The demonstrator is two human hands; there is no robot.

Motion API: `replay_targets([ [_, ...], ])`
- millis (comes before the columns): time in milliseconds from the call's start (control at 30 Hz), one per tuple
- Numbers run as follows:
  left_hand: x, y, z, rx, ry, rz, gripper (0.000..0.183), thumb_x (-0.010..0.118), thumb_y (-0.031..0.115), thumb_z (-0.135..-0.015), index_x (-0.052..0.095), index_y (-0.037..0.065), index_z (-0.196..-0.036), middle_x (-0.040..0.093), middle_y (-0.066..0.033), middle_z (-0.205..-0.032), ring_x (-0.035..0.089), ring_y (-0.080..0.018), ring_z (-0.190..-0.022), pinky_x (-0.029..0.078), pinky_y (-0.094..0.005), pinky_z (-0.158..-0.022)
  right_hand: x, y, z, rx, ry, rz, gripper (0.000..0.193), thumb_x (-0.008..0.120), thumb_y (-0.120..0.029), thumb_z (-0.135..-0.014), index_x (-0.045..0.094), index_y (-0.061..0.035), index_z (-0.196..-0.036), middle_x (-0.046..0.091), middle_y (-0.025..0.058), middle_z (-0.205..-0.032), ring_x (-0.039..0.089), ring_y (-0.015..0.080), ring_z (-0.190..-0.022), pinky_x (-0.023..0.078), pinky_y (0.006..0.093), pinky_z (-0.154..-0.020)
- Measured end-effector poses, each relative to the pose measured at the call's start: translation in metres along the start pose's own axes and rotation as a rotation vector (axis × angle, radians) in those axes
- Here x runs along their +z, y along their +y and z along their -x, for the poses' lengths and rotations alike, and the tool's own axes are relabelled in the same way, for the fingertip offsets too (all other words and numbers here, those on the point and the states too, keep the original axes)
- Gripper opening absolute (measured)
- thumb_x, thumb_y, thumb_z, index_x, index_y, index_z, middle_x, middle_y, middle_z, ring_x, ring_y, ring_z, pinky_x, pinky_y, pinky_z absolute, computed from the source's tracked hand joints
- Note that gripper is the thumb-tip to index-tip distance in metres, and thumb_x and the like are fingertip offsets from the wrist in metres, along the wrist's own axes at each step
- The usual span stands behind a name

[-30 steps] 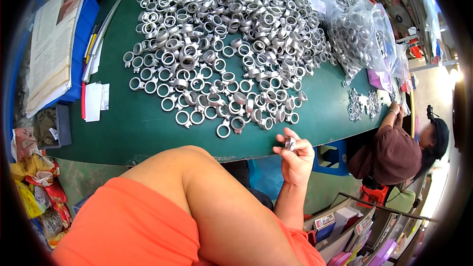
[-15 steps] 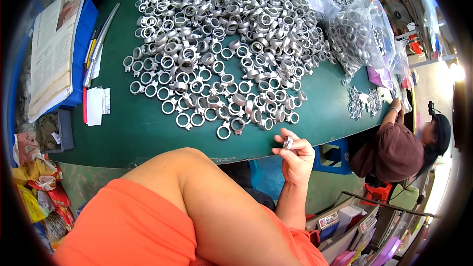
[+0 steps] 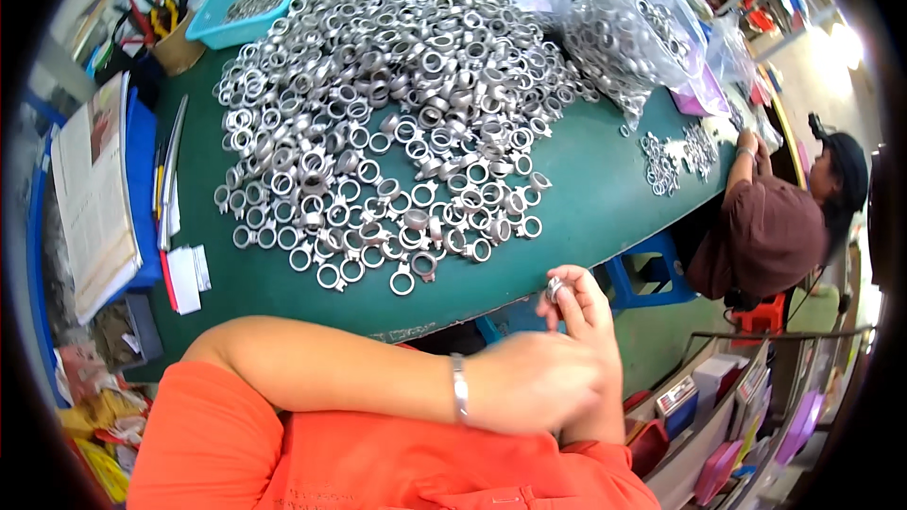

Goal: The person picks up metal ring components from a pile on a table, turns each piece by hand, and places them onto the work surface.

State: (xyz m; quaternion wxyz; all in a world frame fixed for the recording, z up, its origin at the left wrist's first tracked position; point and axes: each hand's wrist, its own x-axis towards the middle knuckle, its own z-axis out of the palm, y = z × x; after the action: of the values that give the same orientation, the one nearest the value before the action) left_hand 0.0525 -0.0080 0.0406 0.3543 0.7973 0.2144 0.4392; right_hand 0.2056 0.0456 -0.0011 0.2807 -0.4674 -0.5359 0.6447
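Note:
My right hand (image 3: 588, 314) is raised just off the near edge of the green table, its fingers closed in a pinch on a small metal ring (image 3: 555, 289). Crossing in front of the right wrist is my left hand (image 3: 534, 380), with a silver bracelet (image 3: 460, 389) on its wrist. Motion smears that hand and its fingers cannot be made out. A big heap of grey metal rings with small lugs (image 3: 406, 76) covers the middle of the table; a single loose ring (image 3: 402, 280) lies at its near edge.
At the left are a blue bin with newspapers (image 3: 99, 198), pens and paper slips (image 3: 189, 279). A turquoise basket (image 3: 203, 28) and a clear bag of rings (image 3: 633, 38) stand farther back. To the right, a person in a brown shirt (image 3: 765, 236) handles small parts.
My left forearm has swung out from its folded position, bringing the left hand into view over the right wrist. The right hand still pinches the ring. The view has shifted.

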Motion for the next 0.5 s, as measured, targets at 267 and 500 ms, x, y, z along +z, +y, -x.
replay_targets([
  [267,0.019,-0.053,0.038,-0.334,-1.26,-0.83,0.037,0.042,0.015,-0.081,0.051,0.003,-0.115,0.05,-0.0154,-0.117,0.045,-0.0304,-0.111,0.026,-0.043,-0.098,0.0,-0.016,-0.015,-0.47,0.088,0.852,0.009,0.059,-0.005,-0.075,0.059,-0.0033,-0.084,0.053,0.0102,-0.068,0.053,0.0294,-0.063,0.045,0.0345,-0.059],
  [500,0.028,-0.063,0.069,-0.584,-1.046,-0.657,0.046,0.037,0.015,-0.084,0.039,0.003,-0.128,0.057,-0.0165,-0.096,0.05,-0.0306,-0.098,0.033,-0.039,-0.091,0.012,-0.009,-0.058,-0.682,0.271,0.979,0.011,0.064,-0.004,-0.07,0.06,-0.0045,-0.08,0.051,0.0094,-0.081,0.051,0.0272,-0.077,0.043,0.0351,-0.065],
])
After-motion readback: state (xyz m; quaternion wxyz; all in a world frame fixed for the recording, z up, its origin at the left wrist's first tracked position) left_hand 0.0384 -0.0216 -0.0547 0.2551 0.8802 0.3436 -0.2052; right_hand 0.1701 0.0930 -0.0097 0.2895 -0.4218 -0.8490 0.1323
